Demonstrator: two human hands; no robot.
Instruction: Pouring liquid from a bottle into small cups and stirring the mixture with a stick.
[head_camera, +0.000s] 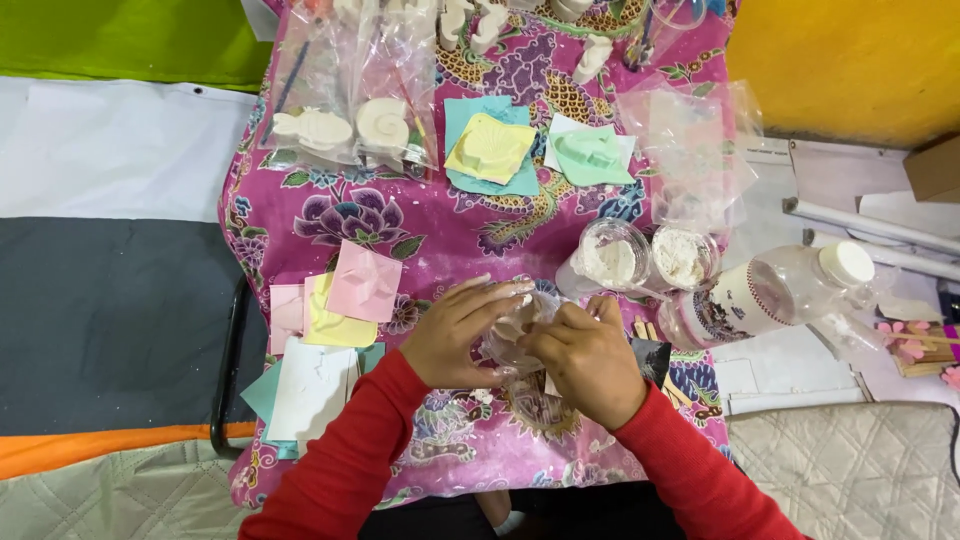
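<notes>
Both hands, left hand (455, 335) & right hand (585, 360), closed round clear plastic bag (515, 330); powder cups (612, 258), bottle (770, 295) just right, pastel moulds (345, 295) left.

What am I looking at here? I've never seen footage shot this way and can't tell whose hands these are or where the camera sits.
The single picture comes from a camera worn on a person's head, looking down at their own two bare hands in red sleeves. There is no machine. The left hand and right hand together grip a small crumpled clear plastic bag; what is inside it is hidden. They work over a pink flowered cloth. On the cloth lie pastel foam moulds, two clear cups of white powder, a clear plastic bottle on its side with a white cap, and white plaster figures in clear bags at the far end.
</notes>
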